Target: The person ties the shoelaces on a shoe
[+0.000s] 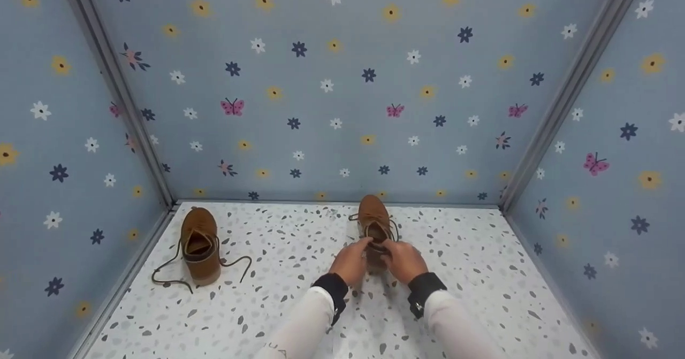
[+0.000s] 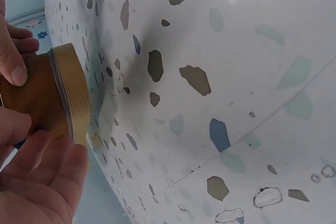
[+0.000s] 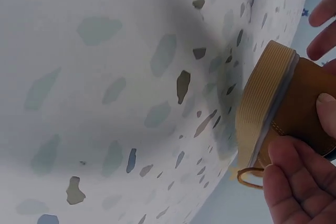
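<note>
A brown lace-up ankle boot (image 1: 373, 209) stands on the floor at the back wall, toe pointing at the wall, its laces loose at both sides. My left hand (image 1: 350, 262) holds the boot's opening from the left, thumb at the rim. From the right, my right hand (image 1: 405, 261) grips the same collar near the heel. The left wrist view shows the heel leather (image 2: 39, 90) between the two hands, above a ribbed tan sole (image 2: 73, 90). In the right wrist view, a loop of lace (image 3: 247, 178) hangs beside the fingers.
A matching brown boot (image 1: 200, 252) stands at the left, its laces spread untied on the speckled white floor (image 1: 278, 273). Blue flowered panels (image 1: 332, 107) enclose the floor at the back and both sides, with grey metal strips (image 1: 562, 97) at the corners.
</note>
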A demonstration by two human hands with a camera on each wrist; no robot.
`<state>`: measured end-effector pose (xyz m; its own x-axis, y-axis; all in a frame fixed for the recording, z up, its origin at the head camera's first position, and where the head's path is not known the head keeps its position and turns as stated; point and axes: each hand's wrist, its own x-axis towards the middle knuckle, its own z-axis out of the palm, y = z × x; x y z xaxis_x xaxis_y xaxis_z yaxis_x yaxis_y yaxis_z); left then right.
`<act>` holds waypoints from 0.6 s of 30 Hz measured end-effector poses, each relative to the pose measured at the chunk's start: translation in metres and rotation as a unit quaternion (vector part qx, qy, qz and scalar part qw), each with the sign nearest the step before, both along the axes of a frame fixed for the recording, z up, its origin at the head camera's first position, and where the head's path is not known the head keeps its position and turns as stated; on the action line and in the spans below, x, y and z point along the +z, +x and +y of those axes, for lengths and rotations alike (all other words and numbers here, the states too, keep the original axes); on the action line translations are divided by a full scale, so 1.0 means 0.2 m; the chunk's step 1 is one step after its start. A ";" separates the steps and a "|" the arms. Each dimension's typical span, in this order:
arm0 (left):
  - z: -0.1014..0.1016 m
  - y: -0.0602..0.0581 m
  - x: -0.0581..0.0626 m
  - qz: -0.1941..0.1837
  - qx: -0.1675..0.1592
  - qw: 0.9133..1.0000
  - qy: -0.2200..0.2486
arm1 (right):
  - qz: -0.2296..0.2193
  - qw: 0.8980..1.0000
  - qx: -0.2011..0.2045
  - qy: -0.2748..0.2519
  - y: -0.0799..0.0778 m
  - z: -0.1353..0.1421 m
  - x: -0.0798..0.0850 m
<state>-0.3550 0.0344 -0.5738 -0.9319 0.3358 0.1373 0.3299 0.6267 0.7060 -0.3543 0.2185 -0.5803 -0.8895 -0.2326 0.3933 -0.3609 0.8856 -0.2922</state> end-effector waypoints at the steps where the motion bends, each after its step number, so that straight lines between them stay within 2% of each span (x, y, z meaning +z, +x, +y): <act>1: 0.00 0.00 0.00 -0.007 0.003 1.000 0.000 | -0.005 1.000 -0.004 -0.001 -0.01 0.00 0.00; 7: 0.01 -0.02 0.00 -0.044 0.009 0.999 -0.003 | -0.018 0.999 -0.027 0.001 -0.06 -0.02 -0.02; 12: 0.03 -0.05 -0.02 -0.073 0.017 0.997 -0.014 | -0.023 0.999 -0.037 -0.001 -0.09 -0.04 -0.04; 18: 0.05 -0.10 -0.04 -0.105 0.007 0.994 -0.024 | -0.031 0.998 -0.054 0.003 -0.12 -0.06 -0.03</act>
